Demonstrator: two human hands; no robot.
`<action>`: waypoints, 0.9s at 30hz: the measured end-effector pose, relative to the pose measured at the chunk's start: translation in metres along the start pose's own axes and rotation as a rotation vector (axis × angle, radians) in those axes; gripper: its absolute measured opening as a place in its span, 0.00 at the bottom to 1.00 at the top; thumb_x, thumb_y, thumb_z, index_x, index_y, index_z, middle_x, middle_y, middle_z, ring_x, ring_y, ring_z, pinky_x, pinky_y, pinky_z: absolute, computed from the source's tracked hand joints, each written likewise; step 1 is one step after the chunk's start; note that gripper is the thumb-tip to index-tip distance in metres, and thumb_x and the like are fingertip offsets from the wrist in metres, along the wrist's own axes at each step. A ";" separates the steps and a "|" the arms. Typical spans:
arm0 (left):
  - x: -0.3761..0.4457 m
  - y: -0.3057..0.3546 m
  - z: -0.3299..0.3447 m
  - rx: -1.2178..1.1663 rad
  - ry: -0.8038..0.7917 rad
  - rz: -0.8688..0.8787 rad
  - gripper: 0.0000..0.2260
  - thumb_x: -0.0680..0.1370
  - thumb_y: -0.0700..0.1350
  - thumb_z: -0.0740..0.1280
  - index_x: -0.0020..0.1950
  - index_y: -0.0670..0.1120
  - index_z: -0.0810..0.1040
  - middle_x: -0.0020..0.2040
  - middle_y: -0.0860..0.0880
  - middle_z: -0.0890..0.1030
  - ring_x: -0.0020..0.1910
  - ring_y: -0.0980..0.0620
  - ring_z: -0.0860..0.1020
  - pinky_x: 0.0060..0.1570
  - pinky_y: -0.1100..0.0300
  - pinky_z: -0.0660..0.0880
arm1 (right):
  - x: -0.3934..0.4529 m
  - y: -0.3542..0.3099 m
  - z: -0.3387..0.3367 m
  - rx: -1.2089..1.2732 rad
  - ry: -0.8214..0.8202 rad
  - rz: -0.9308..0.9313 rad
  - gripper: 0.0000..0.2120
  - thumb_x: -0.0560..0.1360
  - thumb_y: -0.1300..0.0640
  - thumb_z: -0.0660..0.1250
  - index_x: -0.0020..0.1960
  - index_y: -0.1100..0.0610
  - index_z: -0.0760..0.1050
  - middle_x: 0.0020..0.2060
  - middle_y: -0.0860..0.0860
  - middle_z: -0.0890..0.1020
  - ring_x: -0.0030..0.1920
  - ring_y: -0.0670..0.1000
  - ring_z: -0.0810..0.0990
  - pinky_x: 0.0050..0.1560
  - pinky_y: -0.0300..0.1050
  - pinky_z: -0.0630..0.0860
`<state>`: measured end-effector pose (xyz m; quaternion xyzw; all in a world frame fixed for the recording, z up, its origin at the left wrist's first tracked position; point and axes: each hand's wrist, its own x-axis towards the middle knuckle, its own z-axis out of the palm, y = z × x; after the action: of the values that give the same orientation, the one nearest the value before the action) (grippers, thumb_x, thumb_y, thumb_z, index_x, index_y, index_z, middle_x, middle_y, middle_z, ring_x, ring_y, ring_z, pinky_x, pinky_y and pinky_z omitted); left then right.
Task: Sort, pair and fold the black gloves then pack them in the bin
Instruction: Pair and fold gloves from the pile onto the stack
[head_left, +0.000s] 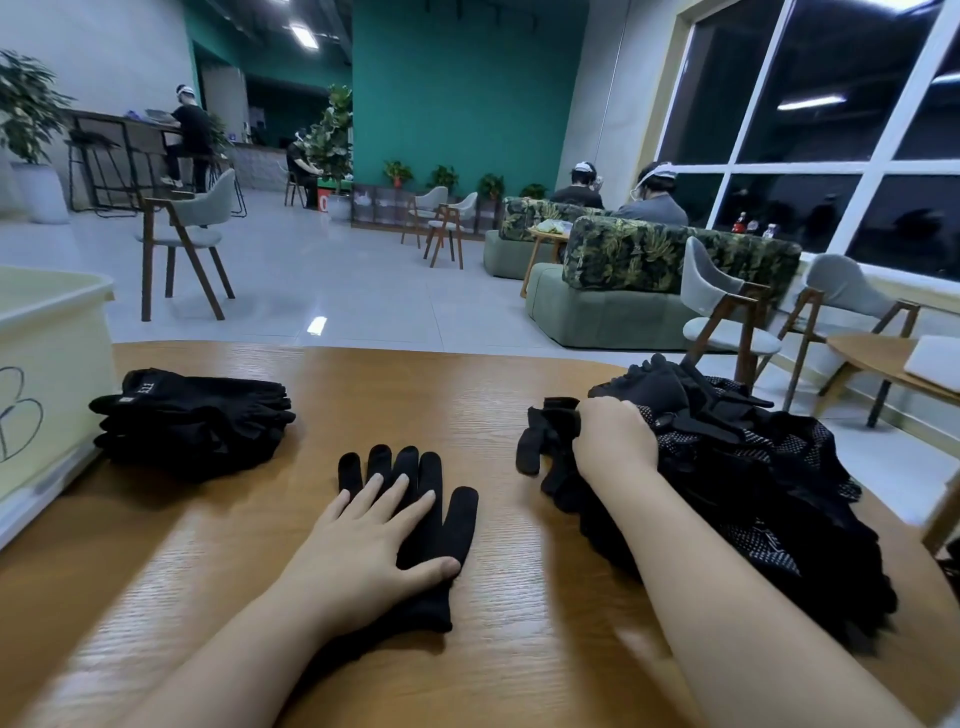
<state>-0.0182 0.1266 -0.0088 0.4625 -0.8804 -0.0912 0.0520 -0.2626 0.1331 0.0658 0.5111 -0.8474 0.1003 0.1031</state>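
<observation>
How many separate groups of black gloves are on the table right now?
3: a neat stack at left by the bin, one flat glove under the left hand, and a loose pile the right hand grips. Individual gloves can't be counted.

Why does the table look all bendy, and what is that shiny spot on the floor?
Head view: the wide lens curves the table edge and window frame; the shiny spot is a ceiling light mirrored in the tiles; black gloves lose detail.
</observation>
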 end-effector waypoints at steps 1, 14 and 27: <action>0.000 0.000 0.000 0.000 0.003 0.000 0.55 0.50 0.81 0.28 0.75 0.63 0.42 0.77 0.56 0.39 0.75 0.56 0.35 0.74 0.55 0.38 | -0.005 -0.002 -0.001 0.026 0.011 -0.012 0.10 0.76 0.63 0.57 0.53 0.57 0.75 0.53 0.55 0.77 0.56 0.58 0.74 0.45 0.47 0.70; 0.000 -0.002 0.000 -0.153 0.107 0.017 0.45 0.61 0.81 0.44 0.74 0.62 0.56 0.77 0.59 0.52 0.76 0.58 0.47 0.74 0.56 0.44 | -0.068 -0.037 0.043 0.544 -0.039 -0.338 0.18 0.80 0.57 0.59 0.68 0.44 0.70 0.75 0.47 0.61 0.71 0.52 0.66 0.67 0.44 0.66; 0.003 -0.001 -0.002 -0.511 0.544 0.238 0.11 0.72 0.45 0.64 0.52 0.58 0.72 0.55 0.65 0.71 0.51 0.66 0.74 0.49 0.61 0.74 | -0.079 -0.044 0.045 0.734 0.013 -0.633 0.26 0.73 0.66 0.63 0.68 0.47 0.71 0.73 0.46 0.62 0.71 0.46 0.63 0.66 0.33 0.63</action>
<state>-0.0186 0.1229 -0.0070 0.3367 -0.8308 -0.1749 0.4072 -0.1907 0.1674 0.0035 0.7458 -0.5581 0.3597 -0.0534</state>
